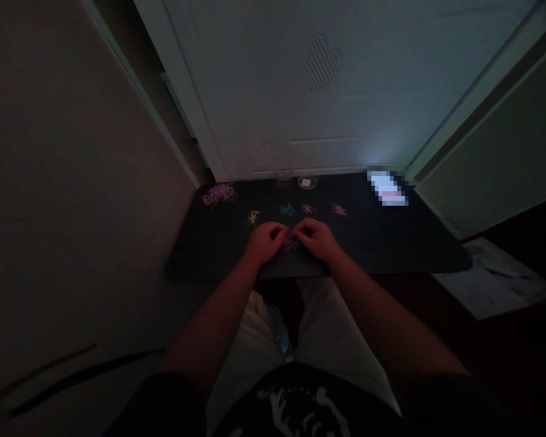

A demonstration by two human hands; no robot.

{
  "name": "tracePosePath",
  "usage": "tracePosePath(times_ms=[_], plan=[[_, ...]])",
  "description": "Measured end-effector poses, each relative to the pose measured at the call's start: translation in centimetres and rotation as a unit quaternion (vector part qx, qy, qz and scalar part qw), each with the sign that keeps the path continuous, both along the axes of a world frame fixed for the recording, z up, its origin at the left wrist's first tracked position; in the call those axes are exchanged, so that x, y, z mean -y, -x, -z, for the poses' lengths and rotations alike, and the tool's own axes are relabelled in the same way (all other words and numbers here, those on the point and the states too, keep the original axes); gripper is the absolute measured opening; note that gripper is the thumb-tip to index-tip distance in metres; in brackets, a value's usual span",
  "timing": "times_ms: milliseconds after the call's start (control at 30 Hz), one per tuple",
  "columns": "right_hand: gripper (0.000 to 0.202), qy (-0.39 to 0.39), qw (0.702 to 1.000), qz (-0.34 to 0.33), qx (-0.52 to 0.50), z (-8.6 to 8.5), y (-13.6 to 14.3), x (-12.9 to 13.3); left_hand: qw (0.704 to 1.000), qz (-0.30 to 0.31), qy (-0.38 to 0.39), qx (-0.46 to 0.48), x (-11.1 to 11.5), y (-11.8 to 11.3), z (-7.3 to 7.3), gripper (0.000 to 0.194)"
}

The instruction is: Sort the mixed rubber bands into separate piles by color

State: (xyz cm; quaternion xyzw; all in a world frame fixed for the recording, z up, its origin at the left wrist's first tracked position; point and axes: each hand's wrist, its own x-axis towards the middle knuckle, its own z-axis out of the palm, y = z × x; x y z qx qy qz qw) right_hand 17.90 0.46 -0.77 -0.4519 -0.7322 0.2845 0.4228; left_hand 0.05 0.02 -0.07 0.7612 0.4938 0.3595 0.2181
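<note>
My left hand [267, 241] and my right hand [316, 238] meet over the near middle of a dark table [368, 249]. The thumb and fingers of each are pinched together, and whatever lies in the pinch is too small and dim to make out. Just below the fingertips is a pile of thin pinkish strands [290, 243]. Beyond my hands sit small heaps of similar strands: a pale yellowish one [253, 216], a blue one [287, 210], a pink one [307, 209] and another pink one [339, 210].
A bigger mixed pink-purple heap [219, 194] lies at the far left corner. Along the back stand a clear round container [283, 177] and a shallow clear dish [307, 182] with a white square. A lit, pixelated screen [388, 187] is at the far right, against the white panel [273, 79].
</note>
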Motion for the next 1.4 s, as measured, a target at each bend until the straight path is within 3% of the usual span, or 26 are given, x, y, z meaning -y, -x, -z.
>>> tracePosePath(times_ms=[467, 1133, 1400], plan=[[0.013, 0.001, 1.000, 0.001, 0.019, -0.20, -0.04, 0.11, 0.999, 0.005, 0.033, 0.007, 0.02, -0.09, -0.03, 0.020], [0.014, 0.030, 0.999, -0.015, -0.010, -0.19, 0.03, 0.22, 1.000, -0.001, 0.023, 0.019, -0.07, -0.09, -0.02, 0.017], [0.014, -0.001, 1.000, -0.012, 0.013, -0.23, -0.03, 0.17, 1.000, 0.008, 0.003, 0.008, -0.03, 0.01, -0.06, 0.015]])
